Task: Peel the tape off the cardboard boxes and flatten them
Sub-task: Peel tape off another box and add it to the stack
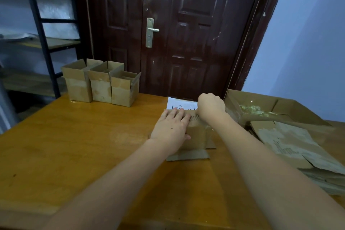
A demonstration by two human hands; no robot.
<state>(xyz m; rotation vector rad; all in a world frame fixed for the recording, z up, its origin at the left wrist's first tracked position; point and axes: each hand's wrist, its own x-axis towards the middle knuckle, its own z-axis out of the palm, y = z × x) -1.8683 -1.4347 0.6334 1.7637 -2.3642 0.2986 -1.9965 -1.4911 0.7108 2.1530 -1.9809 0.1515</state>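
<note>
Pressed flat left hand (172, 127) on box (196, 134) on table (84, 145); our right hand (211, 105) curled at far edge, grip unclear.

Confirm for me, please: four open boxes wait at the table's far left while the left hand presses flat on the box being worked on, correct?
Not quite: the head view shows three open boxes, not four. The left hand does press flat on the box.

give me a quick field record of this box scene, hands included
left hand: flat on the box, pressing it down
right hand: curled at the box's far edge, apparently pulling tape
box in work: small, on the table
boxes waiting: three, open, far left
flattened stack: right side
large open box: far right, holds crumpled tape
</note>
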